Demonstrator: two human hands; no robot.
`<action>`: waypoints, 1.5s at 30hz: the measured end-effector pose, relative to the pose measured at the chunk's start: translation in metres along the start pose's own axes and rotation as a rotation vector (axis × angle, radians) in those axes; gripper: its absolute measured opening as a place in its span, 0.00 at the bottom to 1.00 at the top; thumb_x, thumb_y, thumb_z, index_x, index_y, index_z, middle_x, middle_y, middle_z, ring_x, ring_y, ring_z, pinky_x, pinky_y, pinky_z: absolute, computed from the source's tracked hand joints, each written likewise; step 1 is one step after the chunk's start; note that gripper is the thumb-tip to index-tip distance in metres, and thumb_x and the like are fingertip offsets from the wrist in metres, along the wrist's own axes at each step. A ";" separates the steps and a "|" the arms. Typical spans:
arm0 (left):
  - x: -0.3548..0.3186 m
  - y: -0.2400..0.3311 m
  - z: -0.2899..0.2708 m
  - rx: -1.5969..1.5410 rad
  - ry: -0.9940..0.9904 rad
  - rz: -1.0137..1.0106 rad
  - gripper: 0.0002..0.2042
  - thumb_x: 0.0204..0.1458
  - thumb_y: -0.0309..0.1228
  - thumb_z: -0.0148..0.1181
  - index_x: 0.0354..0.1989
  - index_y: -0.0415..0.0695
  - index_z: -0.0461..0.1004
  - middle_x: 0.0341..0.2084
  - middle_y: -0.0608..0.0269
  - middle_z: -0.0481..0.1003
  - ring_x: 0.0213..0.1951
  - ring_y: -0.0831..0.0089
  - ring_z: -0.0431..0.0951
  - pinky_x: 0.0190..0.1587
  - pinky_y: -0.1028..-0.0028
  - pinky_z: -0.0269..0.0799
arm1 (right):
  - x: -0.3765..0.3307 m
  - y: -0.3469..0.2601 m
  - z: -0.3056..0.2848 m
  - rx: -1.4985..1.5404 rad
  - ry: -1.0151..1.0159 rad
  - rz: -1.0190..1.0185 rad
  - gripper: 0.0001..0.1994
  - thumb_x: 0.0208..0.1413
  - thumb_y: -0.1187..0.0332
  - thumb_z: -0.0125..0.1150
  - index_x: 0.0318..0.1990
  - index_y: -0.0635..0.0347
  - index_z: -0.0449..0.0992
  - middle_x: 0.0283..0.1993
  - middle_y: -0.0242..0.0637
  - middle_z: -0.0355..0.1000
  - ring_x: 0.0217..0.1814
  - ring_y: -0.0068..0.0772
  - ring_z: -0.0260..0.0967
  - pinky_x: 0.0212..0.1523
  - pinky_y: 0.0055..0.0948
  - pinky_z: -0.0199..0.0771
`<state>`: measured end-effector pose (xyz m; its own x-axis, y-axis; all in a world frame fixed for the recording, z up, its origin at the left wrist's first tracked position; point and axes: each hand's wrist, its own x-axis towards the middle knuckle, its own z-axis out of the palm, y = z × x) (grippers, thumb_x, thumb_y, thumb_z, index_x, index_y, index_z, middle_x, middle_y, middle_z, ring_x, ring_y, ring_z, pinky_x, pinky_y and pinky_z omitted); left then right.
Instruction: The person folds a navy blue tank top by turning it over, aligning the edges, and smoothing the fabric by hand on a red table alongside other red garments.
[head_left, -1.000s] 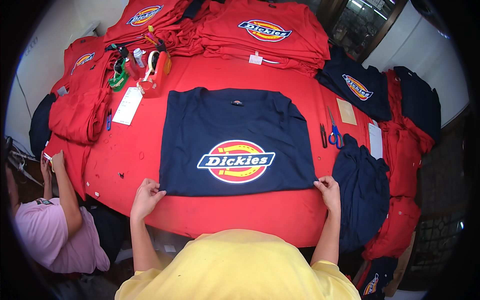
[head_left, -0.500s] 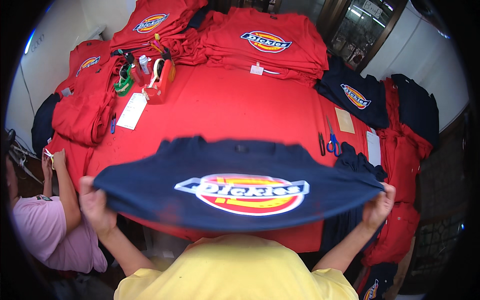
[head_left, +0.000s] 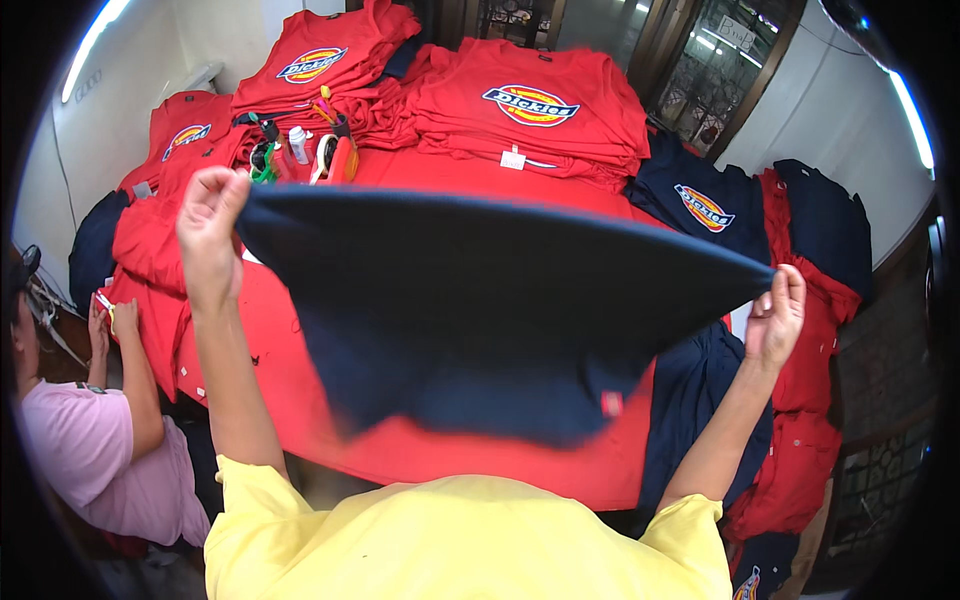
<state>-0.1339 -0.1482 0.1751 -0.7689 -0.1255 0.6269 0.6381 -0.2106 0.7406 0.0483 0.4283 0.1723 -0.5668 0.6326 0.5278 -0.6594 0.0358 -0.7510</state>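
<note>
A navy blue T-shirt (head_left: pixel 480 300) is stretched wide between my two raised hands, above the red-covered table (head_left: pixel 530 470). Its top edge is pulled taut, and the lower part hangs loose and is blurred by motion. A small red tag shows near its lower right. My left hand (head_left: pixel 212 225) pinches one corner, higher up and close to the tape dispenser. At the opposite corner my right hand (head_left: pixel 775 318) grips the cloth with closed fingers, lower down. No large print shows on the side facing me.
Folded red shirts (head_left: pixel 530 110) are piled along the back and left. Navy shirts (head_left: pixel 700 200) lie at the right, and a crumpled navy garment (head_left: pixel 700 400) sits beside my right forearm. Behind my left hand stands a tape dispenser (head_left: pixel 340 158). A co-worker (head_left: pixel 100 450) in pink holds small scissors at left.
Both hands have risen, carrying the shirt up and away from me, the left hand most. The printed side has turned out of sight, and the shirt hides the blue scissors.
</note>
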 end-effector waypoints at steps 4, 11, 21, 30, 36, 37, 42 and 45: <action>-0.001 0.018 0.011 0.117 -0.006 0.104 0.05 0.57 0.24 0.58 0.40 0.39 0.74 0.33 0.68 0.75 0.38 0.82 0.73 0.44 0.80 0.67 | -0.015 -0.023 -0.001 -0.155 -0.028 -0.070 0.08 0.60 0.74 0.57 0.45 0.63 0.75 0.33 0.31 0.73 0.23 0.16 0.63 0.22 0.16 0.62; -0.124 -0.060 -0.029 0.560 -0.171 -0.346 0.06 0.54 0.27 0.60 0.33 0.35 0.76 0.30 0.62 0.76 0.36 0.76 0.73 0.44 0.76 0.68 | -0.136 0.060 -0.046 -0.619 -0.081 0.320 0.03 0.58 0.76 0.56 0.37 0.64 0.75 0.30 0.31 0.71 0.25 0.18 0.67 0.26 0.18 0.68; -0.177 -0.020 -0.057 1.004 -0.618 -0.672 0.10 0.51 0.31 0.60 0.31 0.34 0.74 0.34 0.52 0.73 0.37 0.60 0.75 0.40 0.65 0.68 | -0.180 0.038 -0.062 -1.236 -0.551 0.509 0.07 0.54 0.70 0.59 0.34 0.66 0.78 0.32 0.43 0.72 0.35 0.40 0.71 0.39 0.34 0.70; -0.071 -0.216 0.064 1.065 -0.523 -0.153 0.16 0.58 0.37 0.53 0.49 0.41 0.74 0.49 0.51 0.72 0.53 0.54 0.70 0.57 0.62 0.64 | -0.069 0.219 0.054 -1.598 -0.546 0.023 0.14 0.55 0.61 0.58 0.44 0.58 0.77 0.45 0.43 0.73 0.53 0.49 0.66 0.52 0.47 0.64; -0.053 -0.214 0.090 0.806 -0.491 -0.387 0.11 0.55 0.33 0.58 0.38 0.37 0.71 0.33 0.51 0.75 0.37 0.60 0.76 0.44 0.68 0.70 | -0.033 0.224 0.072 -1.357 -0.762 0.385 0.10 0.52 0.68 0.60 0.41 0.61 0.76 0.44 0.46 0.74 0.51 0.46 0.70 0.52 0.43 0.66; -0.055 -0.201 0.096 0.745 -0.430 -0.486 0.09 0.56 0.30 0.57 0.37 0.36 0.68 0.25 0.53 0.73 0.32 0.61 0.74 0.40 0.68 0.69 | -0.029 0.221 0.074 -1.284 -0.700 0.451 0.10 0.52 0.69 0.60 0.40 0.62 0.75 0.43 0.47 0.74 0.49 0.47 0.71 0.51 0.41 0.67; -0.087 -0.242 0.088 0.744 -0.318 -0.267 0.06 0.55 0.25 0.55 0.38 0.36 0.70 0.34 0.49 0.76 0.41 0.51 0.77 0.44 0.64 0.70 | -0.039 0.268 0.060 -1.073 -0.603 0.276 0.05 0.55 0.74 0.54 0.37 0.65 0.73 0.39 0.49 0.74 0.43 0.50 0.72 0.43 0.39 0.70; -0.083 -0.245 0.087 0.896 -0.382 -0.262 0.07 0.53 0.25 0.57 0.38 0.36 0.72 0.34 0.54 0.74 0.41 0.58 0.75 0.48 0.67 0.67 | -0.054 0.273 0.061 -1.092 -0.499 0.058 0.05 0.57 0.72 0.54 0.36 0.64 0.72 0.35 0.46 0.71 0.39 0.49 0.71 0.41 0.38 0.69</action>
<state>-0.2224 -0.0023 -0.0374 -0.9255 0.1723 0.3374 0.3657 0.6390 0.6767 -0.1316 0.3564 -0.0374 -0.8696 0.2946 0.3962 0.0038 0.8065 -0.5913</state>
